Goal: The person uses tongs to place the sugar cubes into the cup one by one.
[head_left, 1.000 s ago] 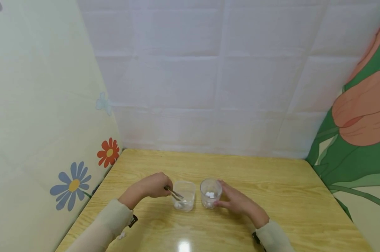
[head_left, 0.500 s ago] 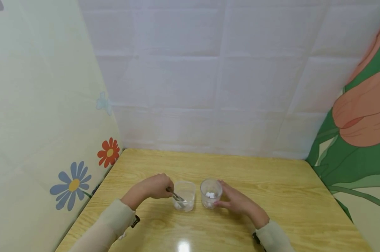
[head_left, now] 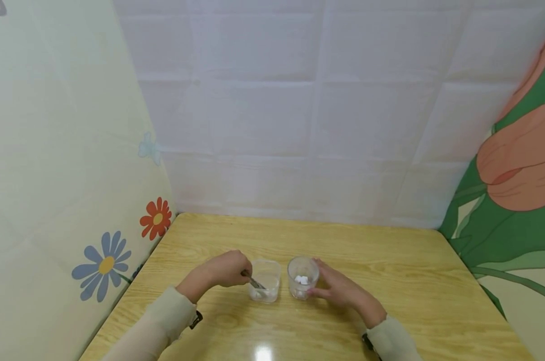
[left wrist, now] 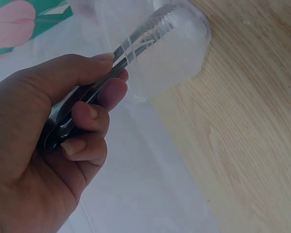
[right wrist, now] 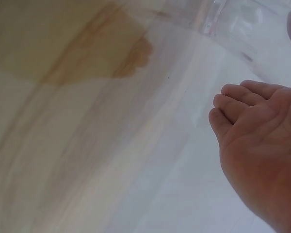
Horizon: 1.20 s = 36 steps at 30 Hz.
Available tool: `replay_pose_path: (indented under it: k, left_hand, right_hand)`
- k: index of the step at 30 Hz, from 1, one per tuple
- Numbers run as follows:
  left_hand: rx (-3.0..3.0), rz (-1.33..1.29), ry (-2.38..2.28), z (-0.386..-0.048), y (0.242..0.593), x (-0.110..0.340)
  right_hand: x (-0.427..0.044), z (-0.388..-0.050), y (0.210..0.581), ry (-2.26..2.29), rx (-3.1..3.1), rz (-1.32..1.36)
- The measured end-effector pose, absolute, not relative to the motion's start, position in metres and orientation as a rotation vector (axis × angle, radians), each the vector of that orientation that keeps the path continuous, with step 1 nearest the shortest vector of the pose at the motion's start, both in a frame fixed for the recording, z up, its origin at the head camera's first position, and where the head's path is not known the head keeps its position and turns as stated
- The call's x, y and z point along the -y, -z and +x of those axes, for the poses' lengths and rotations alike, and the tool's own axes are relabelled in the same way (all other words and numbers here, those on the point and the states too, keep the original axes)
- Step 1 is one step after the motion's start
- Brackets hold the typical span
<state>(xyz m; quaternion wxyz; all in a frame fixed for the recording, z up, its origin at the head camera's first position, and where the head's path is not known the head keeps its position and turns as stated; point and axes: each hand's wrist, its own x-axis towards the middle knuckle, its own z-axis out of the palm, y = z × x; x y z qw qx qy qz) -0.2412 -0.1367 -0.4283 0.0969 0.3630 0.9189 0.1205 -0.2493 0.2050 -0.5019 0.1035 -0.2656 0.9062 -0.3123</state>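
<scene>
My left hand (head_left: 229,268) grips metal tongs (head_left: 256,284), whose tips reach down into a clear square container (head_left: 272,275) with white pieces at its bottom. In the left wrist view the left hand (left wrist: 63,116) has its fingers curled round the dark handle of the tongs (left wrist: 117,65), and the toothed ends lie close together. To the right of the container stands a clear cup (head_left: 297,288) with white cubes (head_left: 301,280) inside. My right hand (head_left: 337,287) rests against the cup's right side, thumb and fingers spread around it; the right wrist view shows that hand (right wrist: 262,131) with extended fingers.
The wooden table (head_left: 367,250) extends behind and to both sides of the containers. A pale sheet (head_left: 272,125) hangs at its back edge, with flower-patterned cloths (head_left: 51,175) at the left and right.
My left hand has shifted slightly to the right, and the tongs' arms have come together inside the container. The right hand and the cup have stayed in place.
</scene>
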Motion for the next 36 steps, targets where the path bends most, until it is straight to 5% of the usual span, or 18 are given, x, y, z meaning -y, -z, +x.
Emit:
replay_pose_path:
  k: [36]
  left_hand:
    - [-2.828, 1.098, -0.482, -0.245, 0.404, 0.158]
  right_hand:
    - [-0.205, -0.250, 0.502, 0.875, -2.679, -0.800]
